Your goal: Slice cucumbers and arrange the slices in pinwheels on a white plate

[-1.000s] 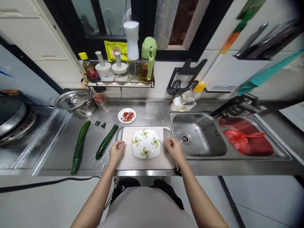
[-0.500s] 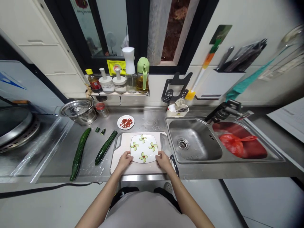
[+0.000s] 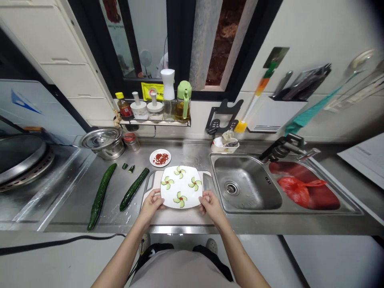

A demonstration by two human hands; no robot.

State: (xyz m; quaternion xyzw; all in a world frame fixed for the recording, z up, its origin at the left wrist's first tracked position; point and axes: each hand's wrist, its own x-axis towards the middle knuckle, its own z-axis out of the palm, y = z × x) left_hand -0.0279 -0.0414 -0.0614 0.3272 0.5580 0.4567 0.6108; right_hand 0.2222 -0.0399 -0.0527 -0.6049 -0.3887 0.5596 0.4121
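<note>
A white square plate (image 3: 181,186) is held by its near corners, raised over the cutting board (image 3: 183,218). My left hand (image 3: 152,205) pinches the left corner, thumb on top of the rim. The right corner sits between the thumb and fingers of my right hand (image 3: 211,205). On the plate lie several pinwheels of green cucumber slices (image 3: 180,199) with red bits at their centres. The knife seen earlier at the board's right edge is hidden by my right hand and arm.
Two cucumbers (image 3: 134,189) and cut ends (image 3: 131,169) lie left on the counter. Behind the board stands a small dish (image 3: 152,159) of chopped red bits. A lidded steel pot (image 3: 103,143) is back left; a double sink (image 3: 249,206) is right, with a red bag (image 3: 295,191).
The plate has risen off the cutting board towards me, both hands lifting it, and looks larger. The head view has tilted up slightly. The knife handle has gone out of sight.
</note>
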